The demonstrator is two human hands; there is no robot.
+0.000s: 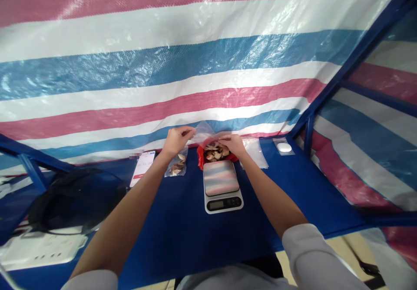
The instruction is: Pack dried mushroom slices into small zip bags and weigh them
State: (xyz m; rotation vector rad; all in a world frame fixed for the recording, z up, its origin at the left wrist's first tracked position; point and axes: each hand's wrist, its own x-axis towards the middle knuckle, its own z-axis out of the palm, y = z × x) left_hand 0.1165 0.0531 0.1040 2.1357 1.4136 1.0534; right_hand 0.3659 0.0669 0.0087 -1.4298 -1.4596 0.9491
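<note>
My left hand (177, 142) pinches one edge of a clear plastic bag (203, 132) behind the scale. On the other side of that bag, my right hand (233, 143) has its fingers closed at the bag's edge, just over brown and cream dried pieces (216, 151) that look like mushroom slices. These pieces lie in an open red plastic bag (200, 158). Against its front stands a white kitchen scale (221, 178) with a bare, shiny platform. Left of the red bag, a filled clear bag (177, 166) holds similar pieces.
A phone (142, 168) with a lit screen lies at the left, near a black strap-like object (78, 201) and a white power strip (45, 251). Flat clear bags (258, 153) and a packaged white oval item (284, 147) are at right. Striped sheeting (169, 72) hangs behind the blue table (182, 242).
</note>
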